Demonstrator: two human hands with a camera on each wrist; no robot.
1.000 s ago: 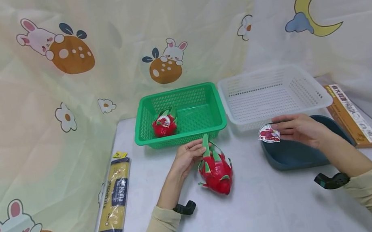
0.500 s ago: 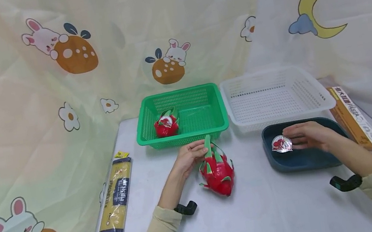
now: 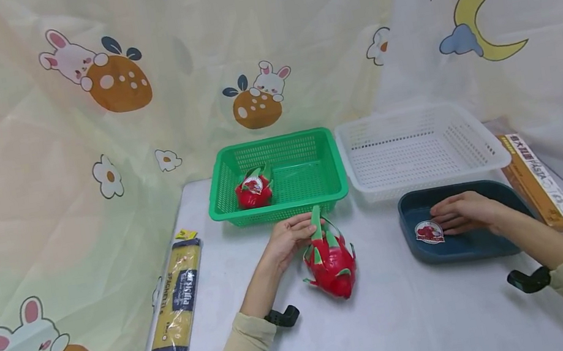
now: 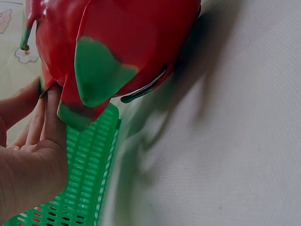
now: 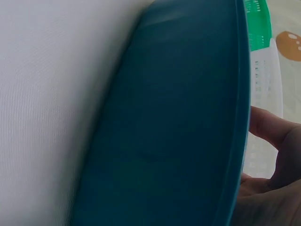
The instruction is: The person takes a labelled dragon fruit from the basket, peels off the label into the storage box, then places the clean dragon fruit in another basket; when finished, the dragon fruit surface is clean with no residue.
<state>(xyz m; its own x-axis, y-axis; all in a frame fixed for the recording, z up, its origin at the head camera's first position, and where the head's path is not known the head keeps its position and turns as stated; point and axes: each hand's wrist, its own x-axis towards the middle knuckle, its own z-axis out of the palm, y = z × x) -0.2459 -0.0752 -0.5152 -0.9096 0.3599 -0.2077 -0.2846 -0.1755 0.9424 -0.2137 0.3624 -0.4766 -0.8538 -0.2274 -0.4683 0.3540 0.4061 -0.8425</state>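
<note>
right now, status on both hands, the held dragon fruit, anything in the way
Left hand pinches dragon fruit by a green leaf. Right hand inside blue tray, close to round label, grip unclear. Tray wall between label and fruit.

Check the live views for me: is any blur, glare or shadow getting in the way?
Head: lighting is even, but the print on the sticker is too small to read; left wrist: a soft shadow lies on the white cloth beside the held dragon fruit; right wrist: the blue tray is dim, its cloth-side edge blurred.
</note>
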